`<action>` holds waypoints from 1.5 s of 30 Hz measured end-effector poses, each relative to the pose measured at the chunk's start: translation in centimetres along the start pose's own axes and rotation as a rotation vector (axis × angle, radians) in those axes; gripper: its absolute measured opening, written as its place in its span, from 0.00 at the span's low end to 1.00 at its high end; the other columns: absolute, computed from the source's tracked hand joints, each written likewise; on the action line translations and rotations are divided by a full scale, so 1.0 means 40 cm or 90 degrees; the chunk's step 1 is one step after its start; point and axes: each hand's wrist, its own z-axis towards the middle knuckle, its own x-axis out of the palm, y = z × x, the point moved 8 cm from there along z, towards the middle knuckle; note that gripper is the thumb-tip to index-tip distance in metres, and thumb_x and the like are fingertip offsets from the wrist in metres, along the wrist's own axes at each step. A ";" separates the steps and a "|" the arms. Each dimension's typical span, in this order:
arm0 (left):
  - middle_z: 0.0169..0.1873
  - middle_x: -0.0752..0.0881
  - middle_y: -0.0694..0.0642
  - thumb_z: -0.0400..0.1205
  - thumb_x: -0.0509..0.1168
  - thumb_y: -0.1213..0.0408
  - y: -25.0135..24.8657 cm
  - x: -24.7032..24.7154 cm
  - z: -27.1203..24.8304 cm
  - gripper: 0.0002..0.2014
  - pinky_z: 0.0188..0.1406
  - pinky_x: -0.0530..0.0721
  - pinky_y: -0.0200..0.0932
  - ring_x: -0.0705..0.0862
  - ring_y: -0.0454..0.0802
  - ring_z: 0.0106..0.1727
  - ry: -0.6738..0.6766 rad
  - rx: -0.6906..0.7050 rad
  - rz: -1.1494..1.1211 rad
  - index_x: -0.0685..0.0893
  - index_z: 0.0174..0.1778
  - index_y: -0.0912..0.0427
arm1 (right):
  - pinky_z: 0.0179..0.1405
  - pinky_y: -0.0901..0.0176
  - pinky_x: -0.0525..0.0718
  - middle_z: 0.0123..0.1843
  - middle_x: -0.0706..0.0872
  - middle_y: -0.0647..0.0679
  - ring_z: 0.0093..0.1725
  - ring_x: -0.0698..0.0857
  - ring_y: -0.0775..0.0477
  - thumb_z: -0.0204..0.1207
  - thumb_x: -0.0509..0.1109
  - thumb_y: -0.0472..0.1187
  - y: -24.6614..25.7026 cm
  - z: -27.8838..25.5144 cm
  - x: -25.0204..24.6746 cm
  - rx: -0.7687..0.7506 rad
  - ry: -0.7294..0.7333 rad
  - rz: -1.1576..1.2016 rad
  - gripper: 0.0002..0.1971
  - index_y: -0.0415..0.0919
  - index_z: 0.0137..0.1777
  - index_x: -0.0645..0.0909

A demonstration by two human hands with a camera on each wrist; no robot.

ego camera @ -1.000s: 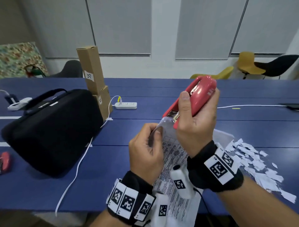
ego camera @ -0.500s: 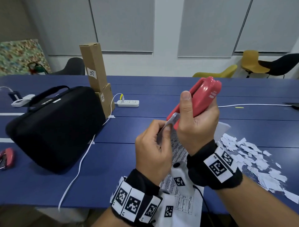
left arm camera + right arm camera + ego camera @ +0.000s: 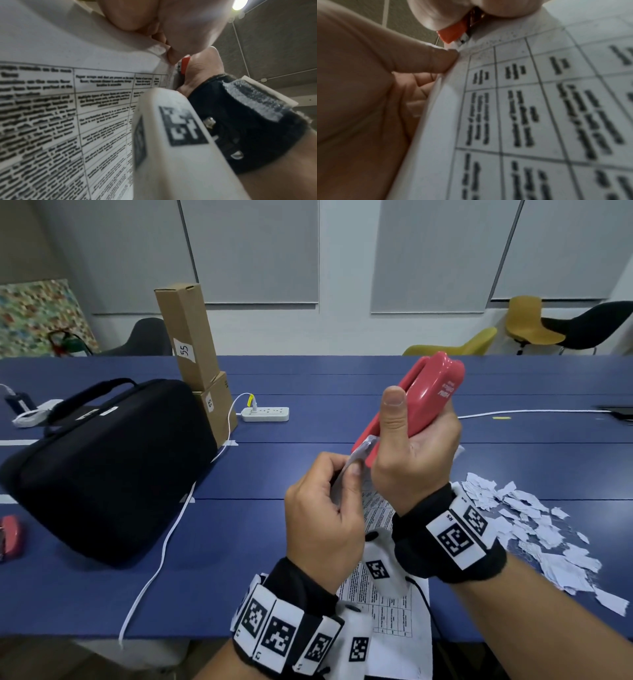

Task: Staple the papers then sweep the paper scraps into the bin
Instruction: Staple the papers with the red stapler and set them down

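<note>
The papers (image 3: pixel 383 604) hang over the near edge of the counter (image 3: pixel 239 559), between the two hands; the paper scraps (image 3: pixel 534 529) lie to their right; the bag (image 3: pixel 102 467) sits at left. Behind the bag stand boxes (image 3: pixel 191 344); the power strip (image 3: pixel 265 414) lies right of them.

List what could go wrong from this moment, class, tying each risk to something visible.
The left hand pinches the papers right beside the stapler mouth, so a fingertip might get nipped. Only the corner sits in the mouth; the staple may miss a sheet. The hanging sheets could brush the scraps off the table.
</note>
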 end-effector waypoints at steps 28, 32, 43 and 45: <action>0.43 0.84 0.80 0.81 0.60 0.58 0.745 -0.237 0.166 0.21 0.53 0.81 0.53 0.83 0.74 0.47 0.077 -0.533 0.403 0.83 0.32 0.73 | 0.49 0.52 0.80 0.61 0.88 0.32 0.53 0.84 0.32 0.82 0.63 0.40 -0.548 -0.160 -0.011 0.497 0.564 -0.673 0.11 0.36 0.39 0.79; 0.50 0.88 0.73 0.83 0.58 0.58 0.802 -0.222 0.166 0.20 0.48 0.77 0.49 0.82 0.66 0.47 0.146 -0.563 0.458 0.80 0.32 0.69 | 0.47 0.53 0.80 0.61 0.88 0.33 0.59 0.86 0.31 0.80 0.61 0.38 -0.599 -0.176 0.028 0.496 0.608 -0.684 0.14 0.31 0.55 0.85; 0.56 0.88 0.72 0.73 0.59 0.49 0.874 -0.215 0.171 0.26 0.57 0.83 0.55 0.86 0.70 0.56 0.182 -0.645 0.506 0.85 0.50 0.71 | 0.41 0.54 0.82 0.54 0.91 0.36 0.42 0.83 0.34 0.82 0.65 0.48 -0.647 -0.185 0.026 0.507 0.601 -0.715 0.19 0.38 0.31 0.74; 0.64 0.84 0.73 0.79 0.61 0.51 0.808 -0.191 0.171 0.25 0.61 0.78 0.54 0.83 0.71 0.64 0.176 -0.613 0.493 0.83 0.59 0.72 | 0.47 0.51 0.80 0.60 0.89 0.36 0.54 0.86 0.32 0.82 0.62 0.60 -0.612 -0.169 0.010 0.506 0.571 -0.693 0.25 0.35 0.50 0.82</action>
